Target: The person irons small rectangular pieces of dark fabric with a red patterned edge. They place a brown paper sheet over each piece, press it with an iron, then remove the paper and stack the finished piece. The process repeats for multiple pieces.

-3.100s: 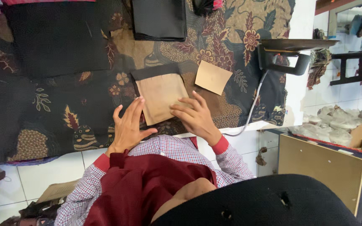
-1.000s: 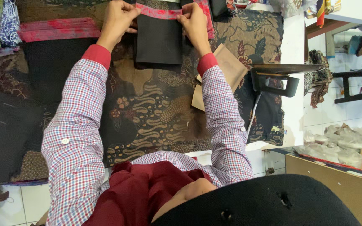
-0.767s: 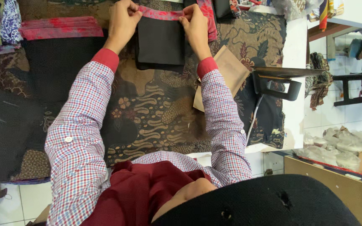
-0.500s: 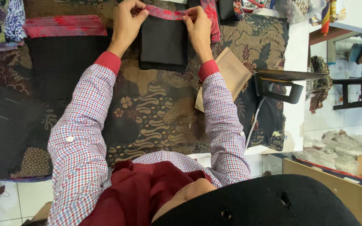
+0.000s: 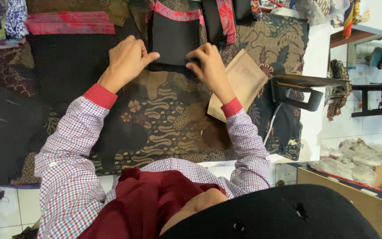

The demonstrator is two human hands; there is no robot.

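Black fabric piece (image 5: 173, 42) with a red-pink top band lies at upper centre of the frame on my batik-covered counter (image 5: 164, 119). My left hand (image 5: 127, 59) pinches its lower left corner; my right hand (image 5: 208, 66) grips the lower right edge. Brown paper (image 5: 244, 77) sits just right.

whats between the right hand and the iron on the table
In the head view, a tan paper piece lies between the right hand and the iron, resting on the patterned cloth; the right forearm covers its lower-left part.
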